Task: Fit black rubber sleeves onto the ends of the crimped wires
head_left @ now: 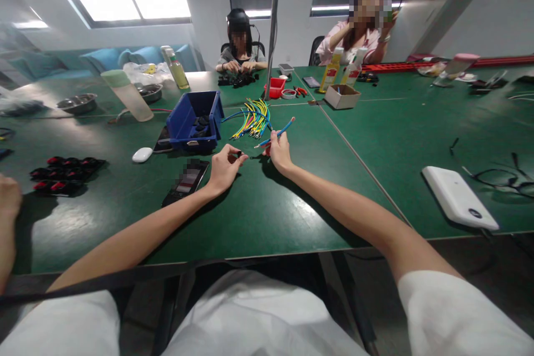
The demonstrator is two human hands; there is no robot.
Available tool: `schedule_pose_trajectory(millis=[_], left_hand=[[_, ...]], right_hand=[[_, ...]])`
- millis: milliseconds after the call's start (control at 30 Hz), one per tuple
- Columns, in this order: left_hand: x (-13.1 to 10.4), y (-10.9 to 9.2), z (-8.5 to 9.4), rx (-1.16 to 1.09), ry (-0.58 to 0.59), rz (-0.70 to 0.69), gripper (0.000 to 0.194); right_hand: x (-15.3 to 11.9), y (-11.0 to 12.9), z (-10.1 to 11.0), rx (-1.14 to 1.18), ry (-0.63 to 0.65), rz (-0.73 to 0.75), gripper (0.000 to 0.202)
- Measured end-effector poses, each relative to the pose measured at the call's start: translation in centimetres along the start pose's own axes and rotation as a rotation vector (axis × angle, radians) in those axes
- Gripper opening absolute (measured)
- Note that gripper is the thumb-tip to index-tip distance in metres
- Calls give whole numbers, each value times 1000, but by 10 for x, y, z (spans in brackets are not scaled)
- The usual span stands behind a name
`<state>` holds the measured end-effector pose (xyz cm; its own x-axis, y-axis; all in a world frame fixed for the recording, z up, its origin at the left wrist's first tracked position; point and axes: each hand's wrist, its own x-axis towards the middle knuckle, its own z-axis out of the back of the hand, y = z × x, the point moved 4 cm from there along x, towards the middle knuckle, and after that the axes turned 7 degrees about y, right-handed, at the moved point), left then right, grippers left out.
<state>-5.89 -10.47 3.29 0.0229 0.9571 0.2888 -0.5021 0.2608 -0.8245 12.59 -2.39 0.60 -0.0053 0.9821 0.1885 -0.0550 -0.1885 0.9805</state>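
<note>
Pinched between the fingers of my left hand [225, 169] is a small black piece [239, 154], too small to name surely. My right hand [279, 151] grips a short blue wire [280, 132] that slants up to the right, with bare copper at its upper end and a metal terminal at the lower one. Both hands are close together above the green table [258, 222]. Just beyond them lies a bundle of yellow, green, blue and red wires [255, 119] with metal terminals. A blue bin [194, 122] with black parts inside stands beyond my left hand.
A phone [186, 182] lies beside my left forearm, and a white earbud case [142, 154] near the bin. Black and red parts [67, 175] sit at left, by another person's hand [8, 200]. A white power bank [459, 196] and glasses [507, 178] lie at right. Two people sit opposite.
</note>
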Motion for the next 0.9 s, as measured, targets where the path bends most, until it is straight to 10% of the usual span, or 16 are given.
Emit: schedule_pose_trajectory(millis=[900], left_hand=[[-33, -5, -8, 106, 209, -64, 22]], right_hand=[[-30, 25, 10, 95, -77, 30, 38]])
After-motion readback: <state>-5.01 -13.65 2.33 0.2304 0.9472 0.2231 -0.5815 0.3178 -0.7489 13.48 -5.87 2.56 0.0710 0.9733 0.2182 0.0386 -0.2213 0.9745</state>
